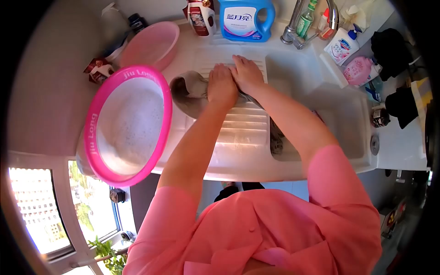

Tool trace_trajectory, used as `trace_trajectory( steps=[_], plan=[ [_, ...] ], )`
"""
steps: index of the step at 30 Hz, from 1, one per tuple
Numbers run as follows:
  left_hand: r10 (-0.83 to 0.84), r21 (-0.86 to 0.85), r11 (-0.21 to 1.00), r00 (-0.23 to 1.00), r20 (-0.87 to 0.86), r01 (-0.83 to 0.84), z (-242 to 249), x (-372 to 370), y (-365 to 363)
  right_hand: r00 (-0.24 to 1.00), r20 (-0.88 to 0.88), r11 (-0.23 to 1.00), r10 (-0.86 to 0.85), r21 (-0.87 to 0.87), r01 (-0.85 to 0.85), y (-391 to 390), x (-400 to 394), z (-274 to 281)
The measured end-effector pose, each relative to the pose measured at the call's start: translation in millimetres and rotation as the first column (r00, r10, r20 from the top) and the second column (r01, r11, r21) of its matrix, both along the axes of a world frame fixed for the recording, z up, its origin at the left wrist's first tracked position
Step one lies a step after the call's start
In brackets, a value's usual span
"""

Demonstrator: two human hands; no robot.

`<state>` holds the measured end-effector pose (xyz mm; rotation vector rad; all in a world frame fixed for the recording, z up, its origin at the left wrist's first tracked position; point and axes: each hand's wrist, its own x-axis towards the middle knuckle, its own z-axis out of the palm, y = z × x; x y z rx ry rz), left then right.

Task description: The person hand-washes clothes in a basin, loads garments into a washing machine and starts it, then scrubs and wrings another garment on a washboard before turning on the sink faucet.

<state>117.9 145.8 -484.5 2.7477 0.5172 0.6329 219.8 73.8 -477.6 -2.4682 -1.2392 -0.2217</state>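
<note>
A grey-brown cloth item point(190, 104) lies bunched on the ribbed washboard point(243, 123) of the white sink unit. My left hand point(222, 86) presses down on it, palm down with fingers out flat. Right beside it, my right hand point(247, 75) also rests flat, fingers stretched over the ribs and cloth; the two hands touch or nearly touch. Part of the cloth under my palms is hidden. Its left end forms an open, rounded fold.
A pink-rimmed basin point(167, 105) stands left, before a pale pink basin point(175, 41). Behind are a blue detergent jug point(240, 27) and the faucet point(290, 33). The sink basin point(339, 133) lies right, dark fabric point(276, 140) inside; a soap bottle point(342, 46) borders it.
</note>
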Motion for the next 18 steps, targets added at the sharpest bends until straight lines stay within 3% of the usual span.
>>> trace_trajectory(
  steps=[2,3,5,7,9,11,13,14,15,16,17,18],
  plan=[
    [-0.020,0.046,0.999,0.995,0.101,0.016,5.2,-37.5,-26.3,0.918,-0.359,0.973,0.170,0.208,-0.099,-11.9,-17.0,12.3],
    [-0.044,-0.009,0.999,0.994,0.098,0.045,27.2,-65.9,-43.6,0.918,-0.354,0.971,0.180,0.211,-0.109,-15.8,-29.8,26.1],
    [-0.012,-0.054,0.998,0.999,-0.048,0.009,38.4,-112.7,-66.5,0.804,-0.496,0.944,0.329,0.185,-0.273,-20.5,-55.6,55.7],
    [0.039,0.002,0.999,0.997,-0.070,-0.039,37.4,-144.6,-68.2,0.862,-0.294,0.911,0.412,0.118,-0.395,-10.5,-77.7,52.6],
    [0.087,-0.072,0.993,0.995,-0.042,-0.090,26.4,-155.2,-51.5,0.949,-0.226,0.967,0.219,-0.076,-0.241,1.9,-94.2,43.9],
    [0.102,-0.101,0.990,0.995,0.022,-0.099,28.0,-154.2,-33.8,0.919,-0.329,0.950,0.217,-0.147,-0.277,7.5,-89.0,42.2],
    [0.020,-0.004,1.000,0.997,-0.070,-0.020,31.3,-156.2,-21.1,0.838,-0.533,0.980,0.113,-0.081,-0.184,2.6,-72.5,45.2],
    [-0.009,0.071,0.997,1.000,-0.016,0.010,27.2,-156.2,-18.0,0.850,-0.523,0.994,0.055,-0.052,-0.096,1.0,-55.5,40.5],
    [-0.004,0.062,0.998,1.000,-0.014,0.005,29.0,-154.4,-18.7,0.692,-0.719,0.997,0.065,0.025,-0.067,0.7,-27.0,34.1],
    [-0.014,0.075,0.997,0.993,-0.116,0.023,33.6,-153.1,-20.6,0.559,-0.821,0.992,0.119,0.123,-0.031,-12.6,-25.0,61.6],
    [-0.025,0.091,0.995,0.977,-0.214,0.045,37.7,-152.3,-21.6,0.496,-0.843,0.964,0.209,0.263,0.041,-17.5,-13.6,63.1],
    [-0.021,0.090,0.995,0.978,-0.206,0.040,40.7,-152.1,-21.8,0.402,-0.876,0.940,0.267,0.328,0.092,-17.1,8.5,57.4]
  ],
)
